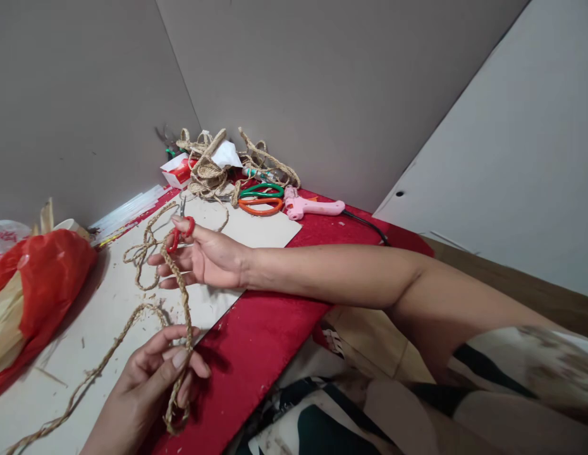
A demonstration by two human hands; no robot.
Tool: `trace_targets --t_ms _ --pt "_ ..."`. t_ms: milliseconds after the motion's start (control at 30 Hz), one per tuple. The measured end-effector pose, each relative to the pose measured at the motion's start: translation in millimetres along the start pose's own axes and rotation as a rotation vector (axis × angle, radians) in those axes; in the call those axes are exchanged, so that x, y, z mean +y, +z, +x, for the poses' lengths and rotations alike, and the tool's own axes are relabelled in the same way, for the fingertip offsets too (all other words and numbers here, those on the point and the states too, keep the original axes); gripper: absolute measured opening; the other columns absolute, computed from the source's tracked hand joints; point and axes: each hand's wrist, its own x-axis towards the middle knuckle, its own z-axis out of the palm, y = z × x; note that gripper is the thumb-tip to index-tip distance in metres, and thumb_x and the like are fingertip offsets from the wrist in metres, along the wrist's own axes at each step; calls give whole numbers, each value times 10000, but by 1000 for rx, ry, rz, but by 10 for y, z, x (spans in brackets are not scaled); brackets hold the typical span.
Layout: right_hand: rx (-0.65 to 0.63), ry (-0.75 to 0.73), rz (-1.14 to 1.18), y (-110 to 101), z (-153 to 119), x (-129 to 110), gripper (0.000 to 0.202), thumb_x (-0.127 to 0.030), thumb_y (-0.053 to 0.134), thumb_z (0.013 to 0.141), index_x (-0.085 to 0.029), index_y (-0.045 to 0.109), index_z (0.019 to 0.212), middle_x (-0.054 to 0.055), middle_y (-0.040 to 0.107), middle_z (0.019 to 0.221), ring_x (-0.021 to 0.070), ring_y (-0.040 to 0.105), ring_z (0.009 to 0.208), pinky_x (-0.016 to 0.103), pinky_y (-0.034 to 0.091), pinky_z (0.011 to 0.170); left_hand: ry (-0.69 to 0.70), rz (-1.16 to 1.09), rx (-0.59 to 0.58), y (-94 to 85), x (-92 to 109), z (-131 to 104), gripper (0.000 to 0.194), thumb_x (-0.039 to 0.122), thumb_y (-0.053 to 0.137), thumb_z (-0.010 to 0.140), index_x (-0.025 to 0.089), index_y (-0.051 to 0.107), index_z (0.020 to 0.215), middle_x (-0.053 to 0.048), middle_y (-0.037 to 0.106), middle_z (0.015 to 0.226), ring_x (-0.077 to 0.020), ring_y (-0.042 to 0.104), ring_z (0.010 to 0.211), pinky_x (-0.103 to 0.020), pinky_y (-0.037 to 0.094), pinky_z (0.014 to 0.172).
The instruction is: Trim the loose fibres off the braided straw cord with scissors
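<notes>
A braided straw rope runs between my two hands over the table. My left hand is closed on it, thumb on top, and a loop hangs below the fingers. My right hand, palm up, has a finger and thumb at the red handles of small scissors, whose blades point away from me. The rope passes by the right fingers; whether they grip it too I cannot tell. One length of rope trails to the lower left, and more lies in loose loops beyond the right hand.
A white board with straw bits lies on a red table cover. Behind are a rope pile, large scissors with green and orange handles and a pink glue gun. A red plastic bag stands left. Grey walls close the back.
</notes>
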Motion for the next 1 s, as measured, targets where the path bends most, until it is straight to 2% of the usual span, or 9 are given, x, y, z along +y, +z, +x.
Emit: trace_targets --t_ms 100,200,467,533,633,767,867,933,1000 --pt "57 -53 -7 59 -33 -17 406 -551 421 890 -180 433 726 -36 565 610 17 327 366 115 307 346 -31 34 36 57 19 -31 215 316 619 829 229 624 1025 -65 685 754 -108 446 433 -236 402 356" --pt "111 -122 -81 92 -13 1 413 -572 463 861 -189 400 718 -87 438 527 5 144 343 111 100 303 -26 125 70 113 44 -89 231 357 653 797 189 668 956 -72 669 683 -95 431 411 -215 364 356" --pt "287 -265 -107 104 56 59 404 -554 562 810 -194 406 713 -92 422 512 5 202 342 124 128 324 -81 106 236 112 21 -79 369 370 717 734 200 693 1061 -96 711 818 -102 502 417 -217 392 365" --pt "279 -291 -95 122 40 76 410 -554 593 787 -192 416 711 -90 431 523 2 221 344 126 140 330 -54 105 281 106 19 -44 495 345 735 723 246 635 1198 -106 715 996 -183 657 665 -258 519 550" --pt "264 -318 -96 131 38 104 442 -567 645 731 -190 417 696 -90 432 530 2 245 349 127 152 335 39 137 312 147 21 10 588 324 741 722 283 566 1282 -107 629 1254 -236 659 942 -291 542 733" --pt "291 -363 -50 133 52 121 463 -569 670 704 -188 408 679 -90 422 539 -4 244 355 126 150 334 103 127 279 287 3 93 606 285 777 686 260 542 1243 -112 654 1202 -210 680 857 -293 548 731" --pt "298 -381 -28 164 38 139 467 -568 673 702 -191 398 685 -95 413 541 -3 249 362 126 158 333 153 151 329 387 1 126 583 241 811 641 242 549 1161 -81 709 1052 -183 680 852 -268 529 779" --pt "281 -386 -44 184 29 160 476 -561 686 692 -193 385 684 -95 411 546 -1 259 371 125 169 333 130 196 365 422 18 111 578 266 810 640 242 545 1153 -64 725 956 -150 677 654 -237 547 640" --pt "256 -401 -88 179 38 180 486 -551 703 678 -194 372 682 -94 419 556 1 268 380 124 181 332 71 252 384 426 45 69 598 329 787 661 244 538 1198 -54 723 865 -103 549 370 -214 470 374"
